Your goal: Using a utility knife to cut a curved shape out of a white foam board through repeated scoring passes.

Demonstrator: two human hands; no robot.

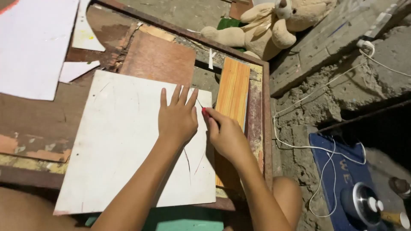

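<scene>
A white square board [115,141] lies on a worn wooden table [38,124]. My left hand [177,117] presses flat on the board near its right edge, fingers spread. My right hand [224,132] sits just beside it, pinching a thin red-handled tool [204,110] whose fine tip touches the board by my left fingertips. Thin dark lines run down the board below my left wrist. An orange wood-grain plank [233,92] lies along the board's right side, partly under my right hand.
More white sheets [32,47] and a brown panel [158,57] lie at the table's back. A beige teddy bear [269,25] rests beyond the far edge. White cable [319,147] trails over rough ground to the right, near a blue mat [338,171] with a round metal object.
</scene>
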